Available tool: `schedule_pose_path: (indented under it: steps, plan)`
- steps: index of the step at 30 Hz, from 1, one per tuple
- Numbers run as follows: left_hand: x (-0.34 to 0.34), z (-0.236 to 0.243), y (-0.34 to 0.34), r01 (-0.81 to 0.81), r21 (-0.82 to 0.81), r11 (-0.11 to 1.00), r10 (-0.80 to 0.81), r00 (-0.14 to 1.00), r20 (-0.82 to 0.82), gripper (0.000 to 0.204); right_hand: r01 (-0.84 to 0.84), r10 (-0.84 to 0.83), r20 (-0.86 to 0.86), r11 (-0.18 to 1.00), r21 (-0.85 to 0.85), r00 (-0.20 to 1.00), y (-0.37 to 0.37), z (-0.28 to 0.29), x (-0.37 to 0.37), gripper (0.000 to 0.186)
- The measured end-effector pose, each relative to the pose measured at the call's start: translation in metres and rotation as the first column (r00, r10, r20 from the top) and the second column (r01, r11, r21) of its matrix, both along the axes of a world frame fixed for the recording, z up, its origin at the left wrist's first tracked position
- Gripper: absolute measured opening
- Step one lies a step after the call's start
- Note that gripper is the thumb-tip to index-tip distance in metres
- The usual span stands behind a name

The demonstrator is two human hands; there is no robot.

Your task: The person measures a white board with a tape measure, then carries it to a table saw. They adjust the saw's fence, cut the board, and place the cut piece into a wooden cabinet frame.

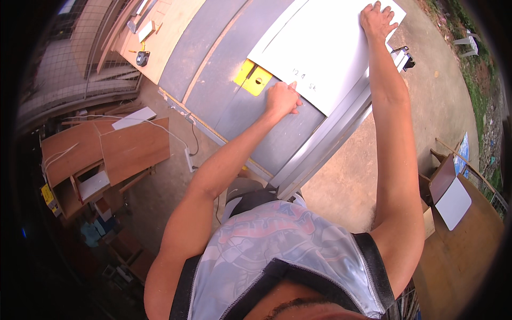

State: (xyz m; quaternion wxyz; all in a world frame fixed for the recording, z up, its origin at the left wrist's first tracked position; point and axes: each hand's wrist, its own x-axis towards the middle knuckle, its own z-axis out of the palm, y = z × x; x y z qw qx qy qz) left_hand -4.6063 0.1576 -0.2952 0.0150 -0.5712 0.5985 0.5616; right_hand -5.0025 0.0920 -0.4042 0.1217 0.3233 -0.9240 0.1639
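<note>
The right hand lies spread on the white board; the left hand curls at its near edge, maybe pinching, I can't tell, probably to steady it.

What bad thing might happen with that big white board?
The left hand is near the slotted yellow plate; it might get hurt if something sharp sits there, though I can't see that. The white board might also twist, since the right hand lies near its far right corner.
</note>
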Motion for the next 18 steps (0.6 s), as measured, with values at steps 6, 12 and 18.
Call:
schedule_pose_path:
  steps: [6,12,18]
  plan:
    - [-0.005,-0.003,-0.001,-0.002,-0.012,1.000,0.002,1.000,-0.021,0.040,-0.006,0.007,-0.022,0.999,0.051,1.000,0.004,0.004,0.008,0.060]
    - [-0.015,-0.004,-0.004,0.013,-0.024,1.000,-0.014,1.000,-0.021,0.041,-0.002,0.001,0.019,0.995,0.099,1.000,0.006,0.006,0.004,0.062]
    - [-0.029,-0.003,-0.009,-0.015,-0.001,1.000,0.015,1.000,-0.025,0.041,0.010,-0.010,-0.001,0.997,0.074,1.000,0.014,0.026,0.031,0.059]
